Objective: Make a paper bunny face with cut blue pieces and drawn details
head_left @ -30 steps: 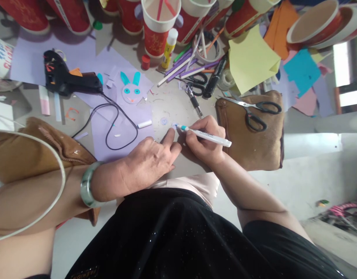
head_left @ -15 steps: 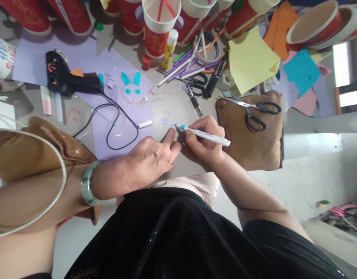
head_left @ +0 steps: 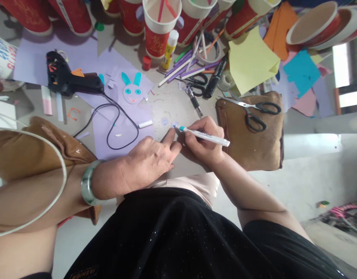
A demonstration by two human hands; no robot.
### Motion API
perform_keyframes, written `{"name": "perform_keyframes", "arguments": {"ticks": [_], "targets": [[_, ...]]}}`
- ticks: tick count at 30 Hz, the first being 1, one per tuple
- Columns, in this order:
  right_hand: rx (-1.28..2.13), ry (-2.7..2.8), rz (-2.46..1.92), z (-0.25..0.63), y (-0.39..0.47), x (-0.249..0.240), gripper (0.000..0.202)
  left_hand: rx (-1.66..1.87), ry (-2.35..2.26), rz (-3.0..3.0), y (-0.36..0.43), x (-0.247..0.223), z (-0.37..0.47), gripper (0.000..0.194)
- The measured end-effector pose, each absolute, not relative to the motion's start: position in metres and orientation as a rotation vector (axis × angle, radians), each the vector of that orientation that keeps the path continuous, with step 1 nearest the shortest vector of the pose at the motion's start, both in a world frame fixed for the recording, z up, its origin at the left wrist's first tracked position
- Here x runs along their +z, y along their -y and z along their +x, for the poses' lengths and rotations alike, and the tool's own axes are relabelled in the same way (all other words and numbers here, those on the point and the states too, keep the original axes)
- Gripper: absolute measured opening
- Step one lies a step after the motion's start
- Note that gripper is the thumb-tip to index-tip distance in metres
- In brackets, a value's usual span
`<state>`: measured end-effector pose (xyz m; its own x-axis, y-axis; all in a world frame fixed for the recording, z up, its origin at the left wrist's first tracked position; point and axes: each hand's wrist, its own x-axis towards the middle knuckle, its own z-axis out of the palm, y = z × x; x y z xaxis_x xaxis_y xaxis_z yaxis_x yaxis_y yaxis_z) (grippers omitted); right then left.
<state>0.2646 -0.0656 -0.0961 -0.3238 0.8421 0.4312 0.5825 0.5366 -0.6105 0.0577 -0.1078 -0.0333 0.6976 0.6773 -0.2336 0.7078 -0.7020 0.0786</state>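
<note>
My right hand [head_left: 206, 140] is closed round a white marker [head_left: 212, 137] with a blue-green collar. The marker's tip touches or hovers just over a small purple paper piece [head_left: 175, 124]. One fingertip of my left hand [head_left: 151, 159] presses on that piece's lower edge, with the other fingers bent and partly spread on the table. Another small purple round [head_left: 165, 121] with a drawn mark lies just left of it. Up and to the left is a pale round face [head_left: 132, 93] with blue-green ears and eyes. A white pen cap [head_left: 145, 124] rests on purple paper [head_left: 123, 135].
A black glue gun [head_left: 68, 77] with its looped cable lies at left. Red cups [head_left: 158, 38], a glue stick [head_left: 170, 50] and straws stand or lie behind. Scissors [head_left: 248, 106] rest on a brown pouch [head_left: 251, 147] at right, near yellow paper [head_left: 251, 62].
The marker's tip has shifted very slightly over the small purple piece. My left hand holds the same place.
</note>
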Motion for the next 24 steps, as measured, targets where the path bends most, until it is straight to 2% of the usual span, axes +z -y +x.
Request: {"name": "perform_keyframes", "arguments": {"ticks": [12,24], "targets": [[0.402,2.006,-1.115,0.2648,0.0657,-0.0983,0.016,-0.359,-1.133,2.701,0.1045,-0.0265,0.0605,0.04],[0.387,2.041,-1.179,0.2708,0.0674,-0.1053,0.014,-0.248,-1.153,2.801,0.1079,-0.0363,0.0549,0.037]]}}
